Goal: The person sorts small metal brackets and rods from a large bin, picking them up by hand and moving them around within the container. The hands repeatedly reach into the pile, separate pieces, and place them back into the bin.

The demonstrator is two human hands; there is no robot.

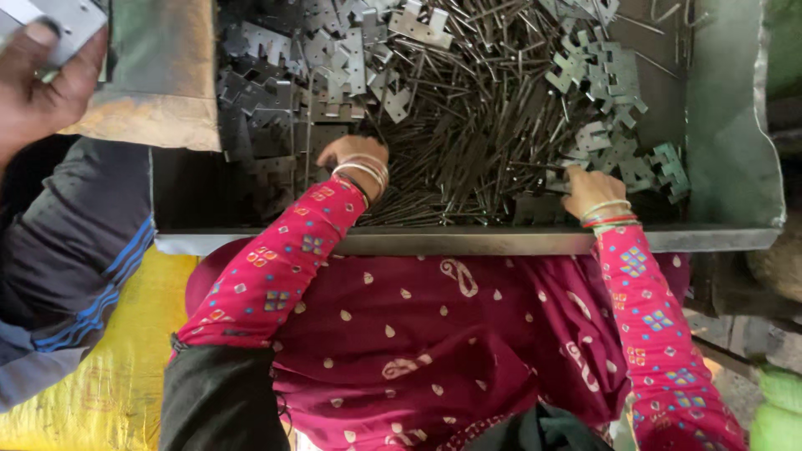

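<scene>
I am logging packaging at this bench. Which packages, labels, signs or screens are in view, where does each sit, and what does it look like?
Yellow sack: lower left, beside the person's lap; crinkled woven plastic, faint markings too blurred to make out.
Green bag: lower right corner; only a bulging edge shows.
No labels, signs or screens show. The left hand and right hand rest among loose metal parts in an unmarked metal tray.

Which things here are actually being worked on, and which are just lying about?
In hand:
left hand on the thin metal pins
right hand at the notched metal plates
metal tray

Lying about:
yellow sack
another person's hand holding a flat plate
</scene>
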